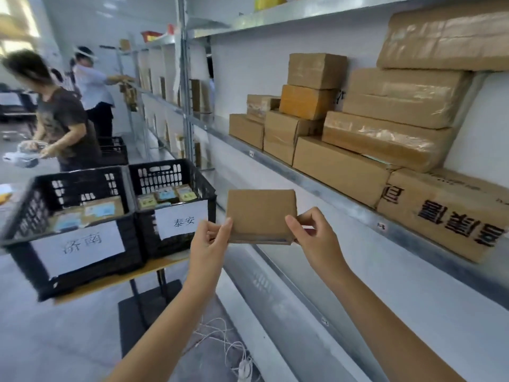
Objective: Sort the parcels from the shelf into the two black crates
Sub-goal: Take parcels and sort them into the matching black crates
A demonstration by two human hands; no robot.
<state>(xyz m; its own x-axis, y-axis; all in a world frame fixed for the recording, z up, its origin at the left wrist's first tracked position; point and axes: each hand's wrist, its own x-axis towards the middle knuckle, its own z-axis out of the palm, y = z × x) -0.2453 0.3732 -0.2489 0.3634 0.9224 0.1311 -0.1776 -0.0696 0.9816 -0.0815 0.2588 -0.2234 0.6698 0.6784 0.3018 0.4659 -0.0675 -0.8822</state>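
A small flat brown cardboard parcel (260, 215) is held up in front of me, plain side facing me. My left hand (210, 238) pinches its lower left corner and my right hand (309, 230) pinches its lower right corner. To the left, two black crates stand side by side on a small table: the left crate (24, 216) and the right crate (202, 186), each with a white paper label on its front and several labelled parcels inside. On the metal shelf (316, 183) to the right, many brown parcels (385, 139) are stacked.
Two people stand farther down the aisle at the left, one (63, 119) near another black crate (114, 150), the other (93, 86) reaching into the shelving. White cords (220, 343) lie on the floor below my arms. A lower shelf ledge (275, 299) runs under my hands.
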